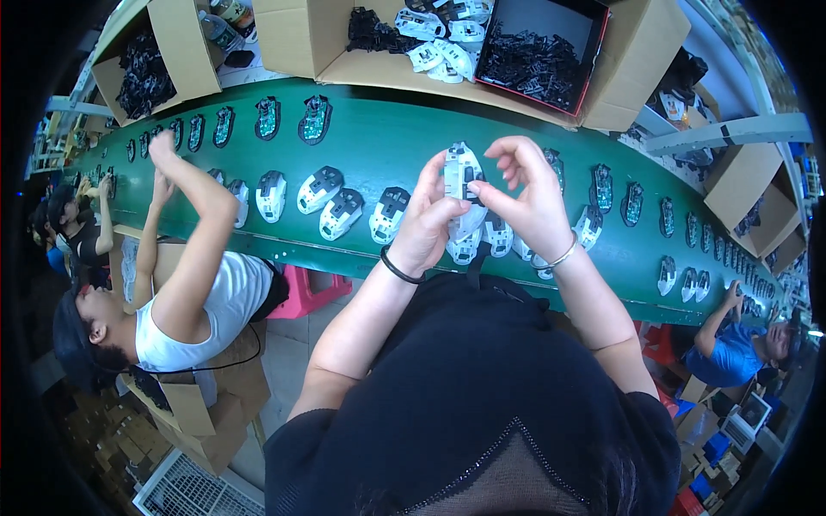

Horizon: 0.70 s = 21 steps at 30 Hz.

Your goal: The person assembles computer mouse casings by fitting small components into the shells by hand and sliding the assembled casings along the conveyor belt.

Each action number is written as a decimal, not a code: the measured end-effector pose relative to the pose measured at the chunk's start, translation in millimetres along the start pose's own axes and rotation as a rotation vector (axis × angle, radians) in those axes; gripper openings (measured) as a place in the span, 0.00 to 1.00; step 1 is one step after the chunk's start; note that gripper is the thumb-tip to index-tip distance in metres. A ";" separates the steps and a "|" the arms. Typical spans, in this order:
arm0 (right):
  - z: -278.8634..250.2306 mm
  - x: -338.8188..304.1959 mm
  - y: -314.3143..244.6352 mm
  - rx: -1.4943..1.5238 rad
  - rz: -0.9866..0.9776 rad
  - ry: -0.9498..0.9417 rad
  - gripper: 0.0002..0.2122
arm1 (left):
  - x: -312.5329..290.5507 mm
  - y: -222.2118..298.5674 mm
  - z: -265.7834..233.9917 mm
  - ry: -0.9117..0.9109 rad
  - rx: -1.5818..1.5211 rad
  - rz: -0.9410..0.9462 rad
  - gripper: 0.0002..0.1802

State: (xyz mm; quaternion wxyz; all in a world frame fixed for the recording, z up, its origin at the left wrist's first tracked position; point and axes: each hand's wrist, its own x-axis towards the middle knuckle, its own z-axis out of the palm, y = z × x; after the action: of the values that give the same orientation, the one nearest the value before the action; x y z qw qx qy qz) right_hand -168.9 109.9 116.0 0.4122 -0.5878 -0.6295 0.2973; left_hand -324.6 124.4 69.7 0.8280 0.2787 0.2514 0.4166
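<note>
The head view shows a white and grey, rounded computer-mouse shell of hard plastic [460, 172] held up over the green counter [370, 146], between the person's two hands. Its long axis runs roughly away from the body, narrow across, with one end toward the chest and the other toward the cardboard box [288, 34] at the back.

The left hand [419, 225] is the nearer and bears the shell: its fingers are closed along the left edge, the thumb lying across the lower face. The right hand [535, 196] stands at the right edge; its thumb reaches leftward to the shell's face, seemingly touching it by a small dark patch, while the other fingers are raised and curled, parted from the thumb. Whether they pinch anything small, I cannot tell.

So the working face lies just left of the right fingers, and a right-hand move would probably run across the long axis, against the left hand's support. More white and black shells [342, 215] lie on the counter leftward.
</note>
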 end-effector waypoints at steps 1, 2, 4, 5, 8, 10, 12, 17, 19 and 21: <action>1.9 -0.7 3.4 -0.002 -0.003 -0.002 0.19 | 0.1 1.0 -0.4 -0.010 -0.027 0.013 0.41; 3.8 -1.6 7.9 0.296 0.131 -0.057 0.21 | 1.4 1.1 0.1 -0.010 -0.028 0.017 0.41; 4.8 -3.2 11.2 0.596 0.250 -0.178 0.25 | 4.1 0.5 1.3 -0.052 -0.025 0.031 0.42; 7.0 -3.1 12.9 0.597 0.250 -0.178 0.25 | 4.2 0.9 1.0 -0.051 -0.023 0.030 0.42; 10.5 -2.8 15.4 0.665 0.291 -0.224 0.26 | 4.4 1.2 -1.2 -0.073 0.027 0.028 0.46; 10.8 -1.7 18.8 0.647 0.277 -0.225 0.26 | 4.3 3.2 -4.0 -0.110 0.024 0.010 0.46; 12.9 2.0 22.7 0.628 0.260 -0.231 0.25 | 7.3 5.2 -6.9 -0.146 0.021 -0.005 0.47; 41.6 8.3 24.4 0.601 0.243 -0.231 0.24 | 2.7 4.5 -31.8 -0.103 -0.115 -0.009 0.48; 46.3 12.6 35.6 0.602 0.280 -0.304 0.25 | 4.0 -6.0 -50.8 -0.093 -0.127 0.003 0.46; 55.5 20.3 44.4 0.544 0.309 -0.402 0.27 | 4.2 -3.0 -67.5 -0.112 -0.196 -0.030 0.45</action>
State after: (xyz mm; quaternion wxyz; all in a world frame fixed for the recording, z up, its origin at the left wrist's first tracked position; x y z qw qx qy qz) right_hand -194.5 141.9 54.4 0.3717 -0.4748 -0.4996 0.6220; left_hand -364.6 143.5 18.5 0.8702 0.2152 0.1670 0.4105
